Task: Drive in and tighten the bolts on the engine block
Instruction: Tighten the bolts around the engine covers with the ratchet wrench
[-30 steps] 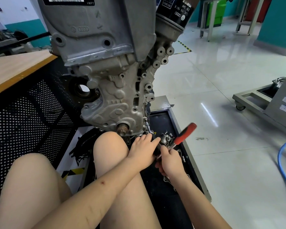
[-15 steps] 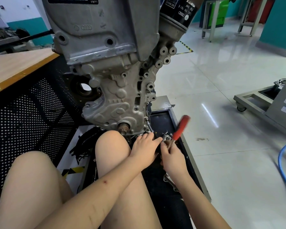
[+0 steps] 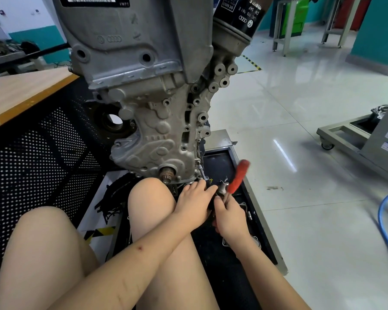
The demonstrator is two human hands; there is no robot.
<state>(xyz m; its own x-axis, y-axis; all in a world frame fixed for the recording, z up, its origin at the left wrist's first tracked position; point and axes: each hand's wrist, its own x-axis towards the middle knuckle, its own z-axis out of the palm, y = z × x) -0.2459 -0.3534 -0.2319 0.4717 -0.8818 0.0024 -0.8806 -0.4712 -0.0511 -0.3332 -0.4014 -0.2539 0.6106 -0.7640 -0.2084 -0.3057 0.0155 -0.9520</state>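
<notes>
The grey engine block (image 3: pixel 152 121) hangs in front of me, its lower end just above my knees. A ratchet wrench with a red handle (image 3: pixel 237 177) points up and to the right; its metal head (image 3: pixel 222 189) sits low beside the block's bottom right corner. My right hand (image 3: pixel 229 217) grips the wrench just below the red handle. My left hand (image 3: pixel 196 201) rests over the tool's head end, fingers stretched forward and touching it. The bolt itself is hidden behind my hands.
A black oil filter (image 3: pixel 240 16) sticks out at the block's upper right. A black tray (image 3: pixel 227 162) with small metal parts lies under the block. A wooden bench (image 3: pixel 20 90) with perforated black panel stands left; a wheeled stand (image 3: pixel 354 139) and a blue hose (image 3: pixel 385 211) lie right.
The red handle has swung from leaning right to nearly upright, with my right hand turning along. My left hand has stayed on the tool head.
</notes>
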